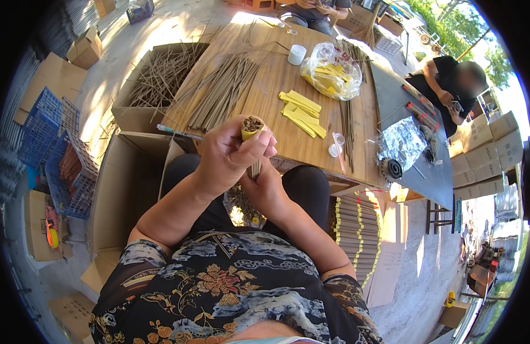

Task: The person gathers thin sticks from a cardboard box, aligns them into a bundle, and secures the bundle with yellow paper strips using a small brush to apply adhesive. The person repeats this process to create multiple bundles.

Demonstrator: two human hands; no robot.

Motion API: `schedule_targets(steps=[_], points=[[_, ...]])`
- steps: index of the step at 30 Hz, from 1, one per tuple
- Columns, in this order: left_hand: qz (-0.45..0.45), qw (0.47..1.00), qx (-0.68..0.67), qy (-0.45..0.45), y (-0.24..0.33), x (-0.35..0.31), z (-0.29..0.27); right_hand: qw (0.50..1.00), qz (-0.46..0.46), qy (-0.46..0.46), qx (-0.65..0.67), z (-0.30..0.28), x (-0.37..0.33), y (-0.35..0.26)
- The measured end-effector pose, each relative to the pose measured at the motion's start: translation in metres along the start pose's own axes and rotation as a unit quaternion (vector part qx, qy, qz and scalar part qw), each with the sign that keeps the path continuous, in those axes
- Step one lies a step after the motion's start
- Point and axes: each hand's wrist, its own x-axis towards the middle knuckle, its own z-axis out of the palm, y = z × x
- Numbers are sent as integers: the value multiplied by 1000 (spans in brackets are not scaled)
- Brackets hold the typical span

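A bundle of thin brown incense-like sticks [253, 123] stands upright before my chest, its cut ends facing up. Around its top runs a yellow paper band [249, 135]. My left hand [223, 153] is closed round the upper part, thumb and fingers pressing the band. Lower down, my right hand [266, 188] grips the same bundle, its fingers partly hidden. On the wooden table [269, 106] just beyond, a spread of loose sticks [225, 92] lies to the left. Yellow paper strips [302, 113] lie beyond the hands to the right.
A plastic bag of yellow strips [332, 71], a white jar [296, 54] and a small glue-like pot [335, 150] stand on the table. Left is a carton of sticks [162, 80]; banded bundles [357, 229] lie low right. Two other people sit beyond the table, at the far side and right.
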Motion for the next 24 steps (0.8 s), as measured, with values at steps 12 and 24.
schedule_targets(steps=[12, 24], points=[[-101, 983, -137, -75, 7, 13, -12, 960, 115, -103, 233, -12, 10, -20], [-75, 987, 52, 131, -7, 13, 4, 992, 78, 95, -15, 15, 15, 6]])
